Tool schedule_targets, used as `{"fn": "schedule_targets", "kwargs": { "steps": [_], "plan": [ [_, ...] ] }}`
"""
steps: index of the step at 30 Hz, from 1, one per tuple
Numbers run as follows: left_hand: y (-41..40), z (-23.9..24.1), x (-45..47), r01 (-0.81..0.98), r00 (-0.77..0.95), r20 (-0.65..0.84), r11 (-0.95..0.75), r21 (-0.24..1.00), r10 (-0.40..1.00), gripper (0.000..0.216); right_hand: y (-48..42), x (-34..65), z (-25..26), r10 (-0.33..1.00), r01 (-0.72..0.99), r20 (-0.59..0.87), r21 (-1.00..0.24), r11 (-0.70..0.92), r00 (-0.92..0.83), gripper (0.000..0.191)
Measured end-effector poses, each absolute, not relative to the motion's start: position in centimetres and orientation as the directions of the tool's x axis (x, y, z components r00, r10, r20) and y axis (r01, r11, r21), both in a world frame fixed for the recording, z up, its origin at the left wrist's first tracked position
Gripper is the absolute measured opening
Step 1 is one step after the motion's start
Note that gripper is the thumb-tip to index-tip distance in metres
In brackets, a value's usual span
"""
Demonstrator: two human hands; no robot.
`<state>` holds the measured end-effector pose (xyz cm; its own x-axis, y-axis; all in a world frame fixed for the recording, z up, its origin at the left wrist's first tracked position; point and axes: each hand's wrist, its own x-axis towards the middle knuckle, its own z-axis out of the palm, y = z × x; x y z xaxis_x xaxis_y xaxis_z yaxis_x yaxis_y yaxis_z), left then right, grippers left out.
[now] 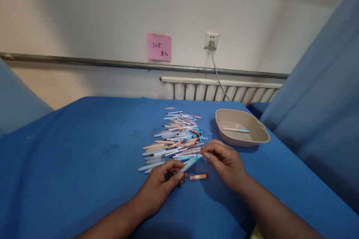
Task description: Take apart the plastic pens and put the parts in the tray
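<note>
My left hand (165,179) grips a light blue pen barrel (193,161), tilted up to the right, between thumb and fingers. At its upper right end, my right hand (223,160) pinches the tip with thumb and forefinger; any small part between them is too small to tell. Below the barrel, an orange pen piece with a brown end (199,176) lies on the blue cloth. Just beyond both hands spreads a heap of pen parts (168,143): pale blue, grey and orange barrels, thin white refills, and small blue and brown pieces.
A beige plastic basin (243,142) stands right of the heap, with one white and blue pen (236,130) inside. Blue cloth (84,164) covers the table. Behind are a radiator (221,82), a plugged-in cord (215,68) and a pink note (159,47). A blue curtain (322,93) hangs at right.
</note>
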<state>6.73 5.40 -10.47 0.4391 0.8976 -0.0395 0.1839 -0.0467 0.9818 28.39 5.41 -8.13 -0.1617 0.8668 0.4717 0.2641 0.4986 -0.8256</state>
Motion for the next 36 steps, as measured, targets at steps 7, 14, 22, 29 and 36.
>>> {"fn": "schedule_targets", "kwargs": {
  "steps": [7,14,22,29,36],
  "plan": [
    [5.7,-10.3,6.8,0.198,0.434,-0.044,-0.048,0.979,0.900,0.016,5.4,28.7,-8.0,0.800,0.383,0.560,-0.706,0.596,-0.213,0.014],
    [5.5,-10.2,6.9,0.184,0.393,-0.049,-0.027,0.982,0.918,0.016,5.3,29.0,-8.0,0.757,0.434,0.587,-0.624,0.649,-0.288,0.018],
    [5.8,-10.3,6.6,0.276,0.385,-0.023,-0.092,0.957,0.922,0.017,5.2,29.3,-7.8,0.724,0.482,0.551,-0.541,0.689,-0.415,0.020],
    [5.6,-10.2,6.6,0.261,0.396,-0.015,-0.097,0.960,0.918,0.019,5.2,28.3,-8.3,0.888,0.303,0.398,-0.838,0.454,-0.229,0.004],
    [5.5,-10.6,6.9,0.104,0.388,-0.090,0.054,0.993,0.917,0.025,5.3,28.4,-9.0,0.850,0.305,0.499,-0.793,0.527,-0.171,0.013]
  ]
}}
